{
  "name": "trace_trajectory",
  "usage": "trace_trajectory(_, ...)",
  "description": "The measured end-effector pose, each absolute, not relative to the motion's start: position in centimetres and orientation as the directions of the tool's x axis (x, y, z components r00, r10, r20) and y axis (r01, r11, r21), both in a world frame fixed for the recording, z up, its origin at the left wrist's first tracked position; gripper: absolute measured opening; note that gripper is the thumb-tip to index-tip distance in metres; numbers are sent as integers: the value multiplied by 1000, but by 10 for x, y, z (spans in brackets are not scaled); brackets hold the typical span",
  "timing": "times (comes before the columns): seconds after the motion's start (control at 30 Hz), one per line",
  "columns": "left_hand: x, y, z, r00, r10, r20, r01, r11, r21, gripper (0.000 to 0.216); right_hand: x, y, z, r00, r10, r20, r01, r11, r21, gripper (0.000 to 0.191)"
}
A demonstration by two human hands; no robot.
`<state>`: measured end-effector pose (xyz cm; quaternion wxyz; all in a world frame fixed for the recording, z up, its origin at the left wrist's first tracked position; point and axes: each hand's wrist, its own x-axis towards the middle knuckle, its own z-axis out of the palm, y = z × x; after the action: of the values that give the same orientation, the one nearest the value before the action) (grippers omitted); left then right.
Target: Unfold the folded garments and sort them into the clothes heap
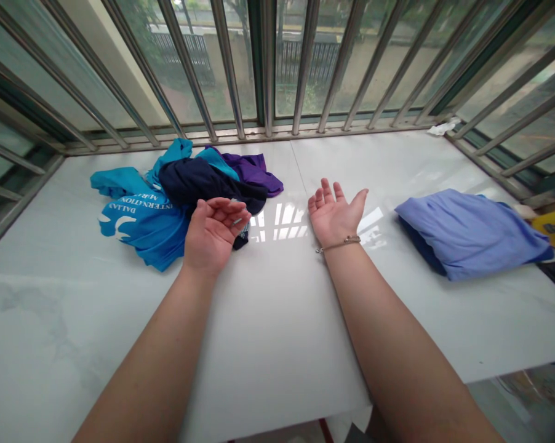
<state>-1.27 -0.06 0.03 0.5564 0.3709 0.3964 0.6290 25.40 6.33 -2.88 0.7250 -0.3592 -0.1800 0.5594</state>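
Palm up, my left hand [215, 237] is open with its fingers loosely curled and nothing in it. It is in front of a crumpled heap of clothes, hiding part of it. In that heap are a bright blue printed shirt [143, 224], a dark navy garment [199, 178] and a purple garment [254, 172]. My right hand [335, 215] is also palm up and open, thumb spread, holding nothing. A thin bracelet [337, 245] circles its wrist. Farther right lies a folded stack of clothes [475, 231], light periwinkle on top with darker blue beneath.
The white marble-like ledge [268, 344] carries everything. Metal bars [234, 67] stand along the windows at the back and both sides. A white crumpled scrap [443, 127] lies in the back right corner. A yellow item [554, 227] sits beyond the folded stack at the right edge.
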Motion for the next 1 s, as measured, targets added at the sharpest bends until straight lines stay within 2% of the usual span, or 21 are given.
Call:
trace_trajectory(0.07, -9, -5, 5, 50, 998, -49, -427, 65, 902, 57, 262, 66, -27, 333, 930, -158, -702, 133, -700, 64)
trace_trajectory(0.17, -3, -9, 5, 281, 949, -145, -406, 255, 878, 58, 274, 68, -17, 394, 888, -237, -782, 189, -594, 61)
trace_trajectory(0.23, -1, -10, 3, 347, 920, -183, -380, 316, 869, 57, 284, 70, -10, 446, 849, -285, -813, 251, -526, 59)
trace_trajectory(0.33, -2, -7, -1, 315, 932, -181, -368, 295, 882, 52, 303, 73, -5, 516, 795, -319, -815, 341, -468, 54)
trace_trajectory(0.43, -5, -1, -7, 218, 967, -131, -356, 204, 912, 52, 325, 77, -9, 580, 739, -343, -794, 418, -442, 50)
trace_trajectory(0.6, -4, 2, -16, 88, 995, -49, -290, 72, 954, 52, 352, 83, -20, 651, 693, -311, -747, 509, -428, 45)
trace_trajectory(0.8, -5, 3, -17, 98, 994, -56, -308, 84, 948, 47, 354, 92, -32, 738, 624, -256, -630, 501, -594, 54)
trace_trajectory(0.9, -7, 4, -16, 106, 992, -69, -307, 99, 946, 48, 359, 93, -37, 769, 602, -214, -561, 477, -676, 50)
trace_trajectory(1.0, -6, 4, -16, 101, 991, -83, -326, 112, 939, 47, 365, 93, -38, 804, 540, -249, -535, 474, -699, 51)
